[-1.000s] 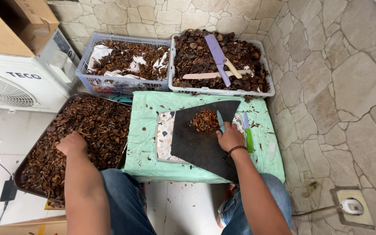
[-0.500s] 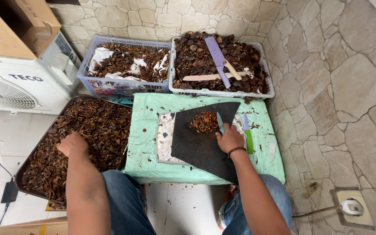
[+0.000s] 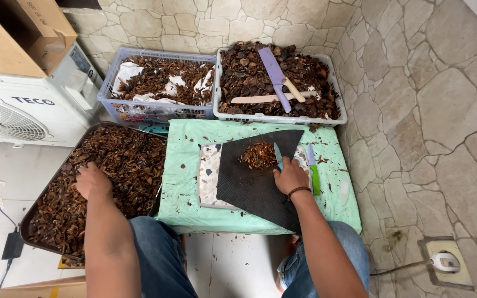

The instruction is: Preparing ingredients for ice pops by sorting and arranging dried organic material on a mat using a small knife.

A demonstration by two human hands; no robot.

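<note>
My left hand [image 3: 92, 181] rests in a large dark tray [image 3: 40, 212] heaped with brown dried pieces, fingers curled among them. On a black mat [image 3: 255, 185], my right hand [image 3: 290, 175] grips a small knife with a light blue blade [image 3: 277, 156]. The blade touches a small pile of reddish-brown pieces [image 3: 259, 154]. The mat lies over a speckled board [image 3: 210, 179] on a low table with a mint-green cloth [image 3: 180, 182]. A green-handled knife [image 3: 313, 172] lies just right of my right hand.
Two plastic baskets stand behind the table: a blue one [image 3: 155, 83] with dried pieces and white cloth, a white one [image 3: 280, 80] with dried pieces, a purple knife [image 3: 274, 74] and wooden sticks. A white fan unit [image 3: 23, 105] stands at left, a floor socket [image 3: 443, 262] at right.
</note>
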